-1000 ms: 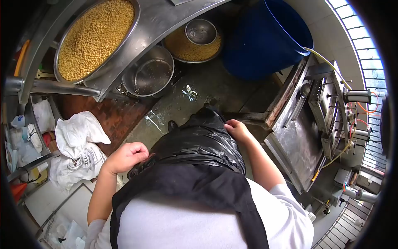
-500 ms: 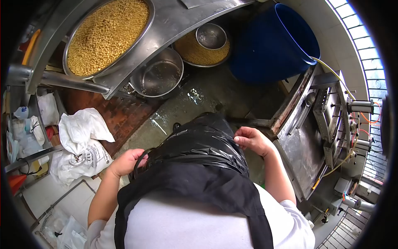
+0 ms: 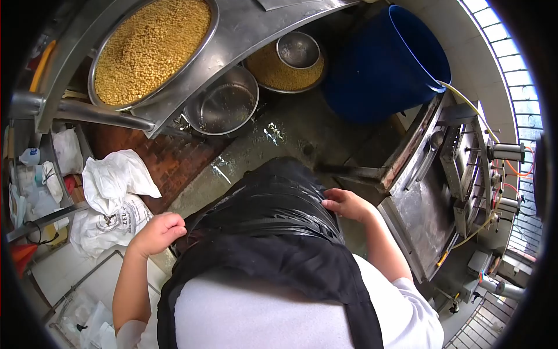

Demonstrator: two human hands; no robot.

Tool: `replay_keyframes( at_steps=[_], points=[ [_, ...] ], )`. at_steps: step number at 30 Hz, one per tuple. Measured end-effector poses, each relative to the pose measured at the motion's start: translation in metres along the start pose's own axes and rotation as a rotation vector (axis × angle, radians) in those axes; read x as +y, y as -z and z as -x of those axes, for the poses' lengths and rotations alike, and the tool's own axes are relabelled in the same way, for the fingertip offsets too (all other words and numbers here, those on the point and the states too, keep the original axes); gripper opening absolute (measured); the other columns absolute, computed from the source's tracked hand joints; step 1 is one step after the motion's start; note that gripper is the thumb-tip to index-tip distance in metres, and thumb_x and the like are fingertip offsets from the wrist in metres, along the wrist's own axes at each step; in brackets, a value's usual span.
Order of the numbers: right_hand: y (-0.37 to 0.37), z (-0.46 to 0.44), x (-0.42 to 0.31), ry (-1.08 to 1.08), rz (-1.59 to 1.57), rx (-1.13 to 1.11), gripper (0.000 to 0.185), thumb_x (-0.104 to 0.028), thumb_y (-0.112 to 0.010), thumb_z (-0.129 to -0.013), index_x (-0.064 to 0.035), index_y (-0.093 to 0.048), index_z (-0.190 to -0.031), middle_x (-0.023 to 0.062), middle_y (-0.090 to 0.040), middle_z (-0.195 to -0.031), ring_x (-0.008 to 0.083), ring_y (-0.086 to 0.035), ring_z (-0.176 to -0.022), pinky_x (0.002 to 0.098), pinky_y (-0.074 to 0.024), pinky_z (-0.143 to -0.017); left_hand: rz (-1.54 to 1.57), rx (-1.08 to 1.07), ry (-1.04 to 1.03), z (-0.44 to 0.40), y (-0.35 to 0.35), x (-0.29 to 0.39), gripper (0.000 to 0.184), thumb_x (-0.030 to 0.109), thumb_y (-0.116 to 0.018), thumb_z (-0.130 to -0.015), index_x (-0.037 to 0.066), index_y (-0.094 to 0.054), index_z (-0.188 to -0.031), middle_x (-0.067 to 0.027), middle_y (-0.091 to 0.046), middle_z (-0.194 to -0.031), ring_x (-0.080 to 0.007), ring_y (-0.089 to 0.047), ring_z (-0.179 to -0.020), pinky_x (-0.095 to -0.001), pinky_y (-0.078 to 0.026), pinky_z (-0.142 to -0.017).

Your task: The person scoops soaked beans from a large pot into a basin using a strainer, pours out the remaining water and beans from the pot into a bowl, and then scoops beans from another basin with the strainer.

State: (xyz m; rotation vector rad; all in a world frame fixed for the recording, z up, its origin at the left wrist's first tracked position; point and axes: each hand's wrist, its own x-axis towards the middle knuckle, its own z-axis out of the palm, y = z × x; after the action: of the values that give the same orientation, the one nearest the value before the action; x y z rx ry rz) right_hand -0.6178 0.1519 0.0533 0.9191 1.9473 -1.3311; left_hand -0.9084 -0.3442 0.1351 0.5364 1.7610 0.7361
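Note:
A shiny black plastic apron point(image 3: 267, 200) hangs in folds over the front of my body, below the black cloth point(image 3: 261, 253) across my white shirt. On the left, my left hand point(image 3: 159, 234) is closed with fingers curled, right by the apron's edge; what it holds is hidden. At the opposite edge, my right hand point(image 3: 347, 205) pinches the black plastic between thumb and fingers.
A large bowl of yellow beans point(image 3: 154, 52) rests on a steel table point(image 3: 256, 29). Beneath are a steel pot point(image 3: 224, 107) and another bean bowl point(image 3: 261, 70). A blue barrel point(image 3: 372, 70), metal machine point(image 3: 430, 203) and white sacks point(image 3: 116, 180) surround the wet floor.
My left hand has moved left and slightly down; the black strap seen in it earlier no longer shows. My right hand has shifted slightly left and down along the apron.

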Motion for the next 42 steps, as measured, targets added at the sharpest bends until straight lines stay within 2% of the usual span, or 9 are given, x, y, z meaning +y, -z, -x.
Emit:
replay_keyframes(
  at_steps=[6,10,11,13,24,28,34,39,42],
  points=[
    [-0.006,-0.024,0.001,-0.025,-0.098,0.022,0.02,-0.012,-0.077,-0.096,-0.0043,-0.07,-0.113,-0.0004,-0.07,-0.093,0.0104,-0.063,-0.085,0.031,-0.0539,-0.079,-0.153,0.336,-0.269,-0.044,-0.005,-0.026,0.018,0.02,-0.07,-0.099,0.004,-0.066,-0.095,-0.0105,-0.067,-0.092,-0.0276,-0.066,-0.094,-0.0388,-0.053,-0.087],
    [-0.016,-0.054,0.047,0.005,-0.153,0.283,0.039,-0.027,-0.077,-0.1,-0.0048,-0.07,-0.132,0.0103,-0.077,-0.115,0.02,-0.071,-0.106,0.0355,-0.056,-0.095,0.109,0.387,0.228,-0.099,-0.048,-0.12,0.035,0.04,-0.056,-0.113,0.008,-0.069,-0.115,-0.0029,-0.07,-0.112,-0.016,-0.063,-0.104,-0.0363,-0.053,-0.094],
    [-0.022,-0.069,0.077,0.048,-0.165,0.274,0.05,-0.033,-0.073,-0.104,-0.0044,-0.064,-0.144,0.016,-0.073,-0.135,0.0247,-0.068,-0.125,0.0373,-0.0517,-0.109,0.961,0.238,0.437,-0.113,-0.069,-0.187,0.03,0.038,-0.06,-0.111,0.01,-0.072,-0.114,-0.0037,-0.071,-0.11,-0.0197,-0.066,-0.107,-0.0381,-0.053,-0.097],
    [-0.042,-0.085,0.123,-0.008,-0.221,0.238,0.059,-0.041,-0.069,-0.107,0.0009,-0.061,-0.147,0.0153,-0.071,-0.14,0.0239,-0.065,-0.129,0.0392,-0.0498,-0.112,1.268,0.249,0.547,-0.133,-0.117,-0.218,0.028,0.036,-0.062,-0.109,0.01,-0.072,-0.111,-0.0038,-0.071,-0.106,-0.0201,-0.066,-0.102,-0.0382,-0.053,-0.093],
    [-0.072,-0.094,0.253,-0.413,-0.385,0.142,0.077,-0.064,-0.064,-0.103,0.0005,-0.063,-0.146,0.0209,-0.073,-0.133,0.0292,-0.069,-0.122,0.0438,-0.0545,-0.103,0.832,0.321,0.516,-0.087,-0.134,-0.32,0.021,0.028,-0.072,-0.099,0.007,-0.071,-0.096,-0.0043,-0.07,-0.086,-0.022,-0.066,-0.073,-0.0392,-0.055,-0.07],
    [-0.039,-0.122,0.197,-0.36,-0.147,0.361,0.053,-0.046,-0.072,-0.105,-0.0029,-0.069,-0.136,0.0111,-0.077,-0.109,0.0209,-0.07,-0.077,0.0408,-0.0579,-0.068,0.498,0.137,0.37,-0.114,-0.084,-0.355,0.02,0.024,-0.074,-0.096,0.005,-0.07,-0.091,-0.0074,-0.069,-0.078,-0.0258,-0.067,-0.066,-0.0424,-0.055,-0.065],
    [-0.015,-0.146,0.119,-0.065,0.244,0.347,0.048,-0.039,-0.074,-0.102,-0.0007,-0.071,-0.13,0.0176,-0.079,-0.115,0.028,-0.075,-0.104,0.0412,-0.0583,-0.093,-0.474,1.065,-0.301,-0.171,0.025,-0.083,0.042,0.024,-0.076,-0.097,-0.004,-0.065,-0.127,-0.0251,-0.066,-0.127,-0.0431,-0.063,-0.118,-0.0495,-0.051,-0.105],
    [0.009,-0.167,0.034,0.014,0.365,0.27,0.049,-0.043,-0.072,-0.1,-0.0013,-0.072,-0.126,0.0213,-0.077,-0.121,0.0378,-0.071,-0.119,0.0461,-0.0558,-0.102,-0.787,1.249,-0.762,-0.183,0.115,0.106,0.042,0.024,-0.079,-0.095,0.0,-0.065,-0.127,-0.0187,-0.065,-0.12,-0.0399,-0.061,-0.108,-0.0506,-0.05,-0.097],
    [0.026,-0.202,0.014,0.001,0.394,0.224,0.048,-0.043,-0.072,-0.101,-0.0015,-0.073,-0.126,0.0202,-0.077,-0.121,0.0371,-0.071,-0.118,0.0459,-0.0555,-0.102,-1.045,1.108,-0.562,-0.223,0.159,0.138,0.046,0.044,-0.074,-0.098,0.002,-0.066,-0.114,-0.0161,-0.066,-0.112,-0.0355,-0.061,-0.108,-0.0466,-0.051,-0.098]
  ],
)
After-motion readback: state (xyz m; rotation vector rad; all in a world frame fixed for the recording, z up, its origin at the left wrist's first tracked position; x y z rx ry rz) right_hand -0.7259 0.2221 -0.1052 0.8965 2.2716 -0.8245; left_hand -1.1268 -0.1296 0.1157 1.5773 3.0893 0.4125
